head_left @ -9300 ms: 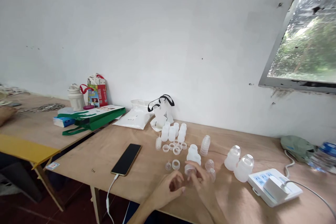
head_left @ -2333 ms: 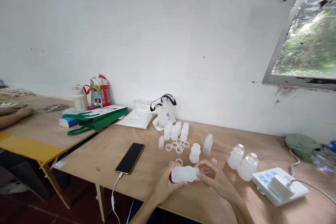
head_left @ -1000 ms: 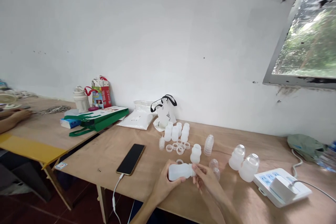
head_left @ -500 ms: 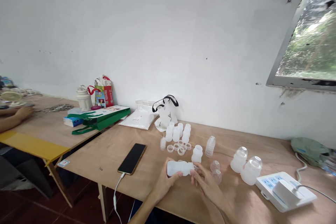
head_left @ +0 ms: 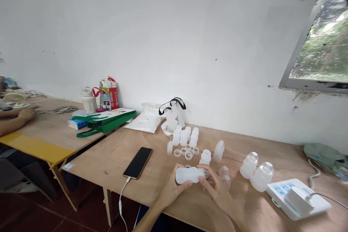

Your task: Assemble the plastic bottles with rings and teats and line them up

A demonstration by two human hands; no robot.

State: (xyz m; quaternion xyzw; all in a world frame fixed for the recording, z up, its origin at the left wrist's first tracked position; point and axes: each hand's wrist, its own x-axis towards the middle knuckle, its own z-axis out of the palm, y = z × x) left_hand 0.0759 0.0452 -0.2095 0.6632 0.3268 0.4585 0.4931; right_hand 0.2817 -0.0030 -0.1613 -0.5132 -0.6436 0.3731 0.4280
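Observation:
My left hand grips a small white plastic bottle lying sideways above the wooden table. My right hand has its fingers at the bottle's neck end, on a small clear piece that I cannot make out. Just behind stand one upright white bottle, a stack of clear caps, several loose rings and a cluster of small white bottles. Two clear caps lie right of my right hand.
Two larger capped bottles and a white power strip sit at right. A black phone charges at left. White bags lean on the wall. Another person's arm rests on the neighbouring table beside a green bag.
Over the last second both hands stayed on the sideways bottle, the right fingers shifting at its neck. Nine seconds ago my hands held only a small clear piece. The view drifted slightly left.

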